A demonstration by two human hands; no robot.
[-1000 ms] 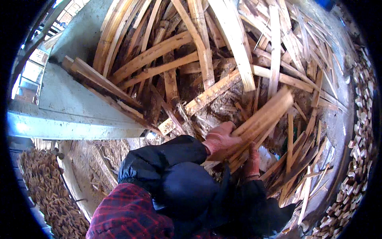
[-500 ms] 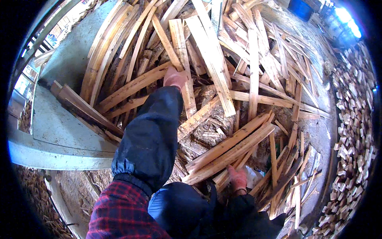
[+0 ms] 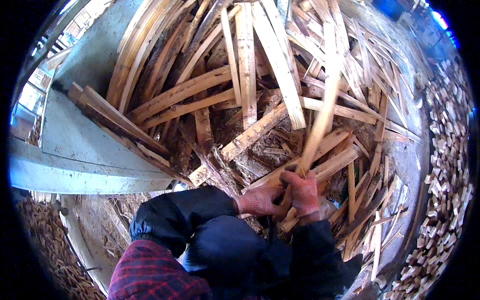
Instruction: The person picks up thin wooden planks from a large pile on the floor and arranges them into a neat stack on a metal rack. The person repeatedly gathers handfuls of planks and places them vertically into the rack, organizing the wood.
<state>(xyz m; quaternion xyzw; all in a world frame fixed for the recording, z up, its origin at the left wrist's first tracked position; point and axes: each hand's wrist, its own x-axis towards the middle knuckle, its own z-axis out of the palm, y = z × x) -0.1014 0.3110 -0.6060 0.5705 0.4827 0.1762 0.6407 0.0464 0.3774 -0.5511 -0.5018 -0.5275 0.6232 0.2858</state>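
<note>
A long, narrow wooden strip (image 3: 324, 107) slants up and away from my hands, its far end over the pile. My right hand (image 3: 304, 194), in a reddish knit glove, is closed around its near part. Just left of it, my left hand (image 3: 261, 201), gloved alike, has its fingers curled at the strip's lower end; part of that grip is hidden. Beneath and beyond the right hand lie a few thicker wooden pieces (image 3: 336, 165), side by side. A dark-stained piece of wood (image 3: 260, 131) lies across the debris ahead.
Loose wooden strips (image 3: 247, 60) lie crisscrossed ahead. On the left stands a pale blue-grey metal panel with a ledge (image 3: 90, 175), bark-edged slats (image 3: 117, 125) leaning on it. More slats (image 3: 360, 200) lie at right. Beyond them is a long stack of cut wood (image 3: 440, 175).
My left hand has come back from the far pile to beside my right hand. A wooden strip is now held up, and my right hand has closed on it.
</note>
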